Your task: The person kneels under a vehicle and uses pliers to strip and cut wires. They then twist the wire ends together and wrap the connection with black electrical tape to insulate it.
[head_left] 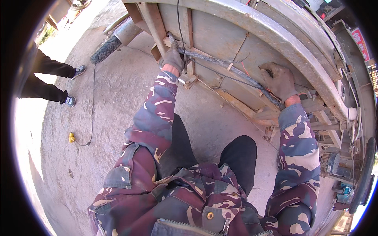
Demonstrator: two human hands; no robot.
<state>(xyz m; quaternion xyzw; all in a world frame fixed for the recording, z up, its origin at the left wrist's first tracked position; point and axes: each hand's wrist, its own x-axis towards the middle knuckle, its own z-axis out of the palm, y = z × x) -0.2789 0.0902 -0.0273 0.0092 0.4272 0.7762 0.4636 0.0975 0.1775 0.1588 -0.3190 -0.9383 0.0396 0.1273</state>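
My left hand (173,58), in a grey work glove, is closed around the upper left end of a wiring harness (220,62) in a dark corrugated sleeve, one finger reaching up along a metal crosspiece (152,24). Slanting down to the right, the harness runs along the underside of a tilted metal vehicle frame (252,24). Beside its lower part, my gloved right hand (280,81) is curled against the sheet panel (220,33), thumb and finger bent together. Whatever they pinch is too small to make out. A thin red wire (245,69) sticks out from the harness nearby.
At the left stands another person, with dark trousers (55,67) and sneakers showing. A tyre (105,50) sits beyond my left hand. On the concrete floor lies a cable with a yellow connector (71,137). Motor-like machinery (334,163) and a black wheel rim (364,173) are at the right.
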